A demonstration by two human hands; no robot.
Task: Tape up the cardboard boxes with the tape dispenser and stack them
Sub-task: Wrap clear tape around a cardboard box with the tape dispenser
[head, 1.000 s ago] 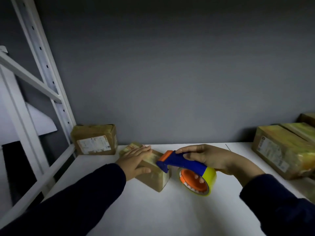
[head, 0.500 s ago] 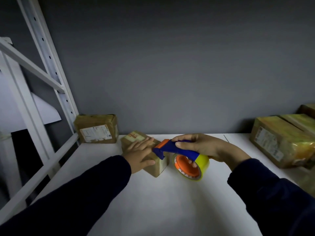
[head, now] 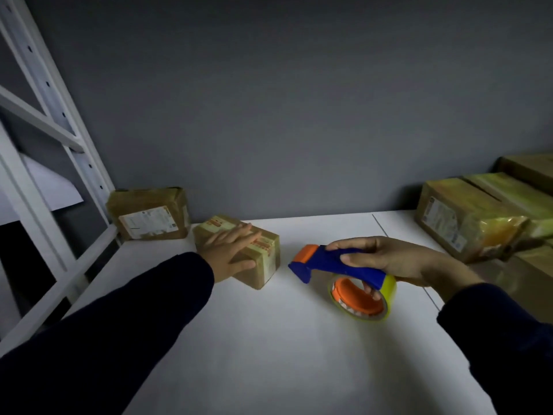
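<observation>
I see my left hand (head: 232, 252) flat, fingers spread, palm down on the small cardboard box (head: 239, 250), which sits on the white tabletop (head: 269, 339) near its far left corner. My right hand (head: 386, 260) is closed around the blue handle of the tape dispenser (head: 344, 272), held just right of the box, not touching it; its yellow tape roll (head: 363, 298) hangs below. A labelled box (head: 149, 214) leans at the far left corner by the white rack (head: 74, 157). Larger taped boxes (head: 472, 217) sit along the right edge.
</observation>
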